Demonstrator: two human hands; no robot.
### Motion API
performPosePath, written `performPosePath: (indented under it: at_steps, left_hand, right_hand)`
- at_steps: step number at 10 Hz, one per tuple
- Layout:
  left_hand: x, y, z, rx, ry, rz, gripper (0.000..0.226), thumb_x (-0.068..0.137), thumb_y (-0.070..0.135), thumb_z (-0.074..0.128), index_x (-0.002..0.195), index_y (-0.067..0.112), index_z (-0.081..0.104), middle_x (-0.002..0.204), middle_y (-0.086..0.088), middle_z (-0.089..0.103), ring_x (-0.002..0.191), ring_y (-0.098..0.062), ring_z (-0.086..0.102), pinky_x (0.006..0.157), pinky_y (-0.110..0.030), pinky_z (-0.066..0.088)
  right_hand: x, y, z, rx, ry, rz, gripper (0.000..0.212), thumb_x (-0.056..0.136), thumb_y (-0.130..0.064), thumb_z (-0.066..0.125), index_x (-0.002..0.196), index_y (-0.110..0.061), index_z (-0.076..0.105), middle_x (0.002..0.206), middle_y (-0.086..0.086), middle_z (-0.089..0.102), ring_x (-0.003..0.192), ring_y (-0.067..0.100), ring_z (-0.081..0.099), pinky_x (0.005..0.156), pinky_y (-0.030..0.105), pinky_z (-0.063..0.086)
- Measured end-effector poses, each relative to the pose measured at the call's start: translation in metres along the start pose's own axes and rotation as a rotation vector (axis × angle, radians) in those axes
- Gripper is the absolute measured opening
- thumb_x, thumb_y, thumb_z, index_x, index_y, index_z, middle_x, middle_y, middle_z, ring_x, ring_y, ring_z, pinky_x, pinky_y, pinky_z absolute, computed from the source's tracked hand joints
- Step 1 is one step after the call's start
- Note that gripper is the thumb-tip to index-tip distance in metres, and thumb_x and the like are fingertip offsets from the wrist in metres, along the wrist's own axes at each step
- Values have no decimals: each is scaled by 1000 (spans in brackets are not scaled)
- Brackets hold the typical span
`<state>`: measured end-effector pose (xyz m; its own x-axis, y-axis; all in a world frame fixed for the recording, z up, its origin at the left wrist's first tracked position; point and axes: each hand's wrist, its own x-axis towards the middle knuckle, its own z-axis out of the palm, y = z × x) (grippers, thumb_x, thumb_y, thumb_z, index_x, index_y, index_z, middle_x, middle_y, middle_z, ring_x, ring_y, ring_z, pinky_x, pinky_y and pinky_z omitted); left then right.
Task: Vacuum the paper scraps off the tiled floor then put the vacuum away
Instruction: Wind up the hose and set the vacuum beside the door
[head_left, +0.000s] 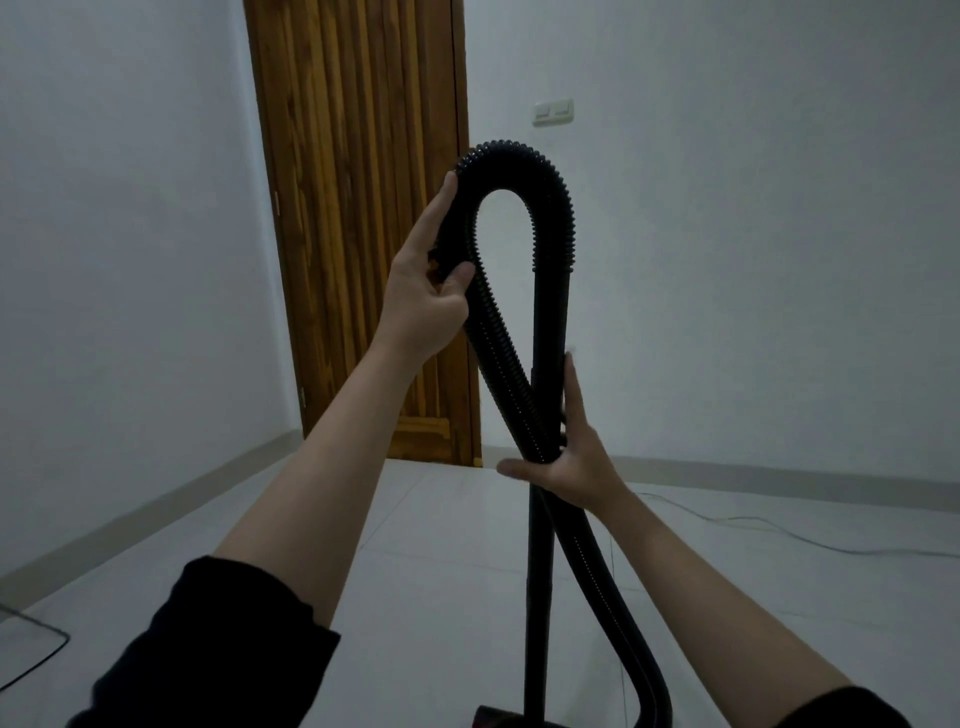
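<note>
Black ribbed plastic forms the vacuum hose (550, 182), which is bent into a tall loop in front of a wooden door (358, 208) and a pale wall. The hose's left run is gripped by the left hand (426, 291), raised high, with the thumb pressed across the near side of the ribs and the fingers laid along the far side, up toward the top of the bend. From the right end of the loop a rigid black tube (543, 571) is carried straight down toward the floor, and it is crossed by the descending hose just where the right hand (569, 457) is placed. Both tube and hose are cupped together there by the right hand, whose thumb is stretched out to the left beneath the crossing while the fingers are extended upward along the right side; how tightly they are closed cannot be told. Below that hand the hose is swept down and to the right. A thin cable (779, 530) is seen lying on the tiled floor (441, 545) at the right, and a light switch (554, 111) is mounted on the wall.
</note>
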<state>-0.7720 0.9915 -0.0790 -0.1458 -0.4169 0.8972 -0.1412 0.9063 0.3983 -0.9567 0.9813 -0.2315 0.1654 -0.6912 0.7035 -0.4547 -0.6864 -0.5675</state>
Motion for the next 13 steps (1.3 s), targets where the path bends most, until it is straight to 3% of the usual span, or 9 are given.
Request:
performPosePath:
  at_steps: [2,4,5,7,9,10,11,12,13]
  left_hand:
    - [-9,-4,9,55,10,85,68,89,-2,50,150,14,23,148,-8,36,130,-32,44,100,-53,46]
    - [-71,-32,27,85,-4,24,84,90,-4,55,153,20,5,156,-2,21,129,-30,45,97,-48,50]
    - [-94,-44,38,64,-39,-72,94,89,-4,58,151,33,-2,156,14,14,138,-24,37,100,-47,48]
    - [-85,-44,47,79,3,-118,94,87,-6,58,152,27,-2,142,31,16,125,8,43,101,-35,48]
    - [-76,-51,50,25,55,-97,94,85,-11,56,152,31,3,157,5,18,136,-28,38,95,-47,52]
    - [-79,-51,55,46,59,-66,89,86,-10,55,152,22,5,153,-13,26,129,-33,44,95,-44,52]
    - [-88,-57,64,85,107,-51,78,91,-3,53,152,13,8,150,-16,32,127,-35,46,98,-47,49]
    - [-101,-68,70,118,163,-44,67,97,8,50,151,8,10,150,-17,33,127,-36,47,98,-50,48]
    - [-114,-78,74,115,163,-59,69,97,12,51,151,9,8,147,-19,36,124,-34,50,96,-50,50]
  right_hand:
    - [-14,6,10,48,97,59,118,74,-47,79,133,-73,-21,135,-60,2,142,9,33,114,46,37]
    - [-8,7,13,40,138,28,119,74,-48,79,134,-72,-20,145,-47,1,147,16,27,115,50,36]
    - [-7,5,15,49,134,35,119,73,-51,78,141,-63,-19,157,-30,9,145,13,32,114,44,38]
    - [-8,17,14,50,73,80,119,81,-23,81,148,-36,-17,145,-33,19,118,-27,41,89,-3,36]
    - [-42,42,22,37,-4,162,121,82,-34,78,146,-53,-24,157,-23,25,129,-17,36,101,6,34]
    - [-54,56,23,8,19,198,116,89,-26,72,144,-49,-28,133,-62,15,117,-33,31,100,14,35]
    - [-52,53,23,-26,12,189,115,90,-28,70,141,-47,-31,125,-69,5,124,-12,43,101,23,39]
    - [-50,54,23,-19,23,138,116,89,-35,69,133,-63,-34,140,-56,7,132,16,49,105,37,46]
    - [-45,56,25,-22,24,148,116,89,-34,70,137,-55,-34,146,-31,26,124,14,56,103,41,49]
